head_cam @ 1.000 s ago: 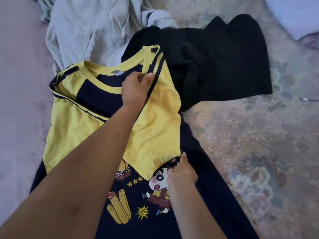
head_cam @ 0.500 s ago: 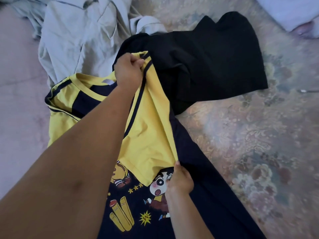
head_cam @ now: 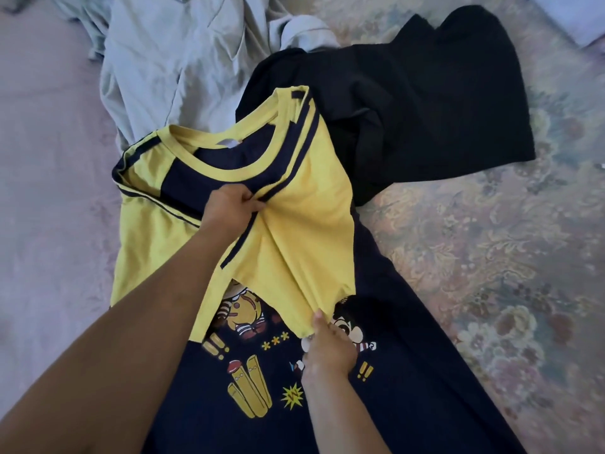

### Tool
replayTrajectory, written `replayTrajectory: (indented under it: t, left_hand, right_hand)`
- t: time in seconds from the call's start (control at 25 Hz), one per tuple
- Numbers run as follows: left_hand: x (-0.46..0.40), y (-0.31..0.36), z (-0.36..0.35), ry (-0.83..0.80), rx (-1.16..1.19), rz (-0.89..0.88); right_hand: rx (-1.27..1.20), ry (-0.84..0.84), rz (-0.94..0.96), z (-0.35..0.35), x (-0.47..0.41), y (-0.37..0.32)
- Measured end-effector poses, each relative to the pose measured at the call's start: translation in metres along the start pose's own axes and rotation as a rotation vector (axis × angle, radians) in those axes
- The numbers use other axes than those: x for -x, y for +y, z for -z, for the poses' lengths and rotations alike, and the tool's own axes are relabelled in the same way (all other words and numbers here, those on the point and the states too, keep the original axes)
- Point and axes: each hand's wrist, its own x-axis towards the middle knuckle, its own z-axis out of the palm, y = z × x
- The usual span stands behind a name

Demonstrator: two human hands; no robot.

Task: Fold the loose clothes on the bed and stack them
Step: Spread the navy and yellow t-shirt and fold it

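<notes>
Head view: we pinch the right sleeve of the yellow and navy cartoon-print T-shirt (head_cam: pixel 288 371) at two places, the left hand (head_cam: pixel 229 208) on its striped seam, the right hand (head_cam: pixel 327 345) on its cuff. We judge the first fold underway. The black garment (head_cam: pixel 425 103) and pale grey-green garment (head_cam: pixel 170 60) lie unfolded on the floral bed cover (head_cam: pixel 491 273); no stack is visible.

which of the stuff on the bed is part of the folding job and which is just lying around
Part of the job:
- yellow and navy t-shirt, held by the left hand and right hand
- black garment, still loose
- grey garment, still loose

Just lying about:
- floral bedspread
- pale pillow at the top right corner
</notes>
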Motion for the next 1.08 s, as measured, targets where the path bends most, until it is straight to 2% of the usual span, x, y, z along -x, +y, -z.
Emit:
replayTrajectory:
  t: [0.08, 0.28, 0.32, 0.44, 0.52, 0.72, 0.84, 1.0, 1.08]
  left_hand:
    - [0.001, -0.002, -0.002, -0.01, -0.041, 0.005]
    - [0.017, -0.018, -0.006, -0.118, -0.14, -0.006]
    - [0.017, -0.02, -0.005, -0.096, -0.139, -0.031]
    - [0.019, -0.015, -0.004, 0.026, 0.052, -0.121]
    - [0.025, -0.013, -0.008, 0.031, 0.141, -0.168]
    - [0.034, -0.032, 0.0, -0.079, 0.063, 0.023]
    - [0.031, -0.035, 0.005, -0.087, 0.137, 0.008]
    - [0.031, -0.031, 0.002, -0.069, 0.003, -0.012]
    - [0.04, -0.029, -0.005, -0.061, -0.195, -0.04]
  right_hand:
    - [-0.035, 0.026, -0.022, 0.003, 0.004, 0.009]
    - [-0.006, -0.087, -0.053, 0.006, 0.015, 0.014]
    - [0.011, -0.09, -0.031, 0.007, 0.015, 0.015]
    - [0.135, -0.084, 0.103, 0.008, 0.016, 0.02]
    - [0.111, -0.114, 0.114, 0.008, 0.018, 0.02]
    - [0.178, -0.177, 0.031, -0.005, 0.023, 0.008]
    - [0.125, -0.19, -0.02, -0.008, 0.024, 0.002]
    - [0.29, -0.145, 0.126, 0.01, 0.012, 0.007]
    - [0.385, -0.137, 0.172, 0.015, 0.011, 0.01]
